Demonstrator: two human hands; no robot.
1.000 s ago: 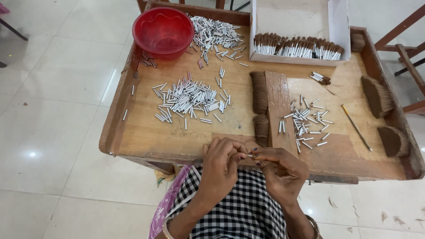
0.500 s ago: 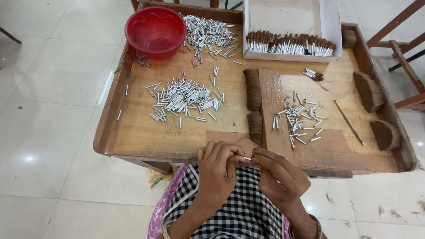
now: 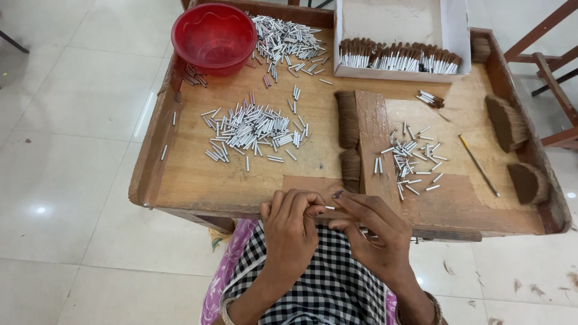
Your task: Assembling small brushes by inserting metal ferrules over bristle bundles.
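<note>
My left hand [image 3: 294, 232] and my right hand [image 3: 373, 238] meet over my lap at the near edge of a wooden tray table [image 3: 180, 186]. Together they pinch one small silver metal tube [image 3: 329, 208] between the fingertips. Brown bristle tufts [image 3: 348, 126] lie beside a wooden block [image 3: 374, 141] just beyond my hands. A loose heap of silver tubes [image 3: 253, 129] lies on the left of the table, and a smaller scatter of tubes [image 3: 409, 159] lies to the right of the block.
A red plastic bowl [image 3: 214, 37] stands at the far left corner beside another tube heap [image 3: 283, 39]. A white box [image 3: 397, 24] holds a row of tubes with brown bristle tips. Brown fibre bundles [image 3: 509, 123] and a thin stick [image 3: 478, 164] lie at right. Chair legs [image 3: 551, 66] stand beyond the table.
My hands stay together on the small tube, with the fingers shifting slightly. The view has drifted a little.
</note>
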